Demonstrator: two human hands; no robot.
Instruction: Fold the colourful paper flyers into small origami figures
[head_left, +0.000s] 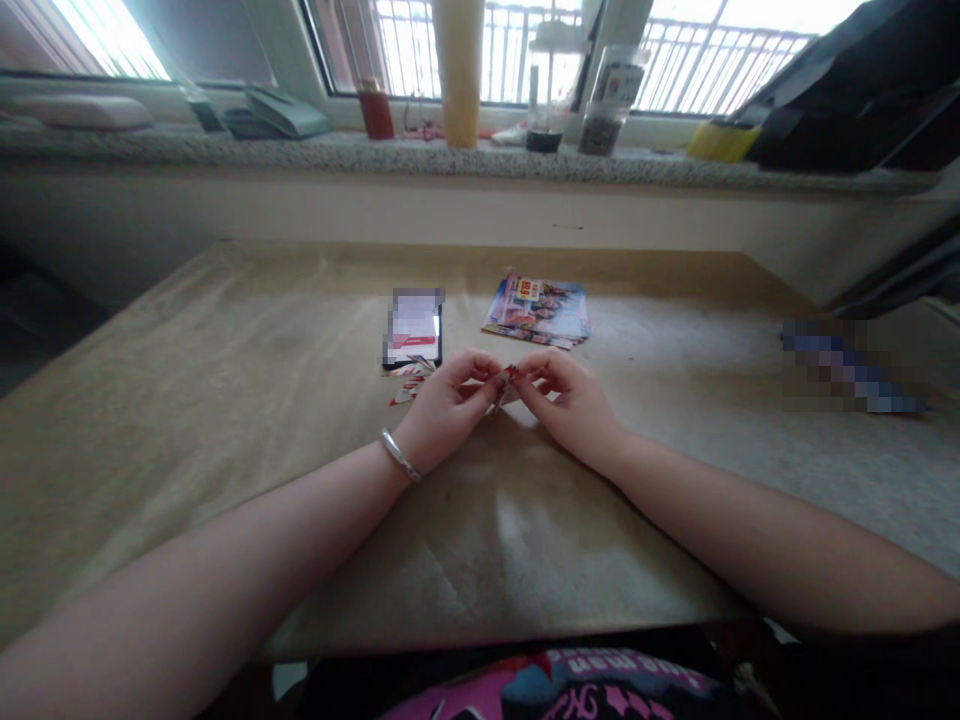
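Note:
Over the middle of the table, my left hand and my right hand meet at the fingertips. Both pinch a small folded piece of printed paper, whitish with red at its top. Its exact folds are too small to make out. Just left of my left hand lie some folded red and white paper pieces. Behind them a phone lies with its screen lit and partly blurred. Beyond my right hand rests a stack of colourful printed leaflets.
A cloth-like beige cover lies on the table. At the right is a blurred bluish item. The stone windowsill at the back holds a red container, a tall yellow cylinder, a clear box and a black bag.

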